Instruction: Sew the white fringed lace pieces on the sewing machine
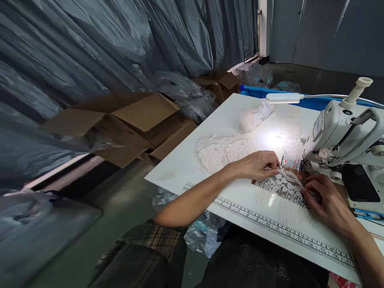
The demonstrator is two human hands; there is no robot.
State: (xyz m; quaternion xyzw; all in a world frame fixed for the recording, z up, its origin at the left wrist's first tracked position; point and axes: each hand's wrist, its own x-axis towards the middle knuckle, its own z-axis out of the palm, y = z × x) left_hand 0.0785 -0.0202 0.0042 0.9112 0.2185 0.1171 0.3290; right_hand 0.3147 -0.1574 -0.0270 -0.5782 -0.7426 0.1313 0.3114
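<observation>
A piece of white lace (283,188) lies on a brown fabric piece under the presser foot of a white sewing machine (345,128). My left hand (258,165) rests on the lace's left edge, fingers curled and pinching it near the needle. My right hand (325,200) presses down on the lace's right side, fingers bent and closed on the fabric. A small lamp (285,98) on a flexible neck lights the work spot.
The white table (192,160) carries a printed ruler (288,232) along its near edge, more lace (220,150) and a bundle of white cloth (255,116). Blue-handled scissors (367,214) lie at the right. Open cardboard boxes (135,124) and grey plastic sheeting stand to the left.
</observation>
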